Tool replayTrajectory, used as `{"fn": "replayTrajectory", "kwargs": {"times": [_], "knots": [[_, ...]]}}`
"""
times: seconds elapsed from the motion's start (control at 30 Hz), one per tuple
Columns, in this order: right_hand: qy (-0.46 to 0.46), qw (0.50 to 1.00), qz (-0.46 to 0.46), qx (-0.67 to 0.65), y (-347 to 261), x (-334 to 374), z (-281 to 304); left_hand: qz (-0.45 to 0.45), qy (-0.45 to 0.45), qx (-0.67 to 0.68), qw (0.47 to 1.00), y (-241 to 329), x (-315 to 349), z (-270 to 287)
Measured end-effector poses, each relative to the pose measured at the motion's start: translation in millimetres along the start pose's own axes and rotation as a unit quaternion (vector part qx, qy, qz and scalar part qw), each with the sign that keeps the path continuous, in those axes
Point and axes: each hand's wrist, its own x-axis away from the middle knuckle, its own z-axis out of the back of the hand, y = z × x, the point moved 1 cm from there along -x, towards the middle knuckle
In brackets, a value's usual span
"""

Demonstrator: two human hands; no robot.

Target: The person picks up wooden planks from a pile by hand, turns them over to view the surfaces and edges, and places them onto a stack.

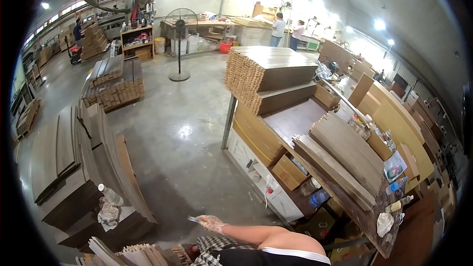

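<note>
My right hand (211,224), in a thin pale glove smeared brown, reaches leftward at the bottom centre. It is closed on a small flat grey-blue object (193,219), whose kind I cannot make out. Below it lies checked black-and-white cloth (212,247). At the cloth's left end a reddish-brown patch may be my left hand (186,253); its fingers cannot be made out. Beside that patch, thin wooden strips (140,255) stand bunched at the lower edge.
Brown boards (64,140) are stacked at left, with a bottle (111,194) and crumpled cloth (108,214) on the nearer stack. At right, a workbench (295,113) carries wood strips (345,152) and a tall board stack (276,71). Behind are a standing fan (181,44) and people (277,30).
</note>
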Motion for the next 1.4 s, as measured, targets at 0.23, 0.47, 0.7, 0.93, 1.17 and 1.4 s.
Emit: {"fn": "replayTrajectory", "kwargs": {"times": [0.23,0.47,0.7,0.93,1.17,1.4], "knots": [[0.011,0.986,0.029,0.164,-38.5,14.5,-3.8,0.013,-0.007,0.126,0.992,-21.3,3.3,13.5],[-0.028,0.976,0.058,0.207,-28.2,-17.8,-27.0,0.194,-0.308,0.454,0.813,-48.1,31.7,97.0],[-0.181,0.954,0.155,0.181,-63.9,-52.6,-114.9,0.385,-0.479,0.428,0.663,-62.6,97.0,117.1],[-0.316,0.928,-0.120,-0.155,-90.7,-93.3,-190.8,0.340,-0.547,0.314,0.697,-70.1,64.3,131.0],[-0.397,0.749,0.410,0.336,-153.4,-36.1,-321.5,0.349,-0.511,0.305,0.724,-66.2,86.3,141.4],[-0.468,0.620,0.475,0.413,-145.0,-80.8,-392.3,0.351,-0.518,0.321,0.711,-68.0,79.2,147.5]]}}
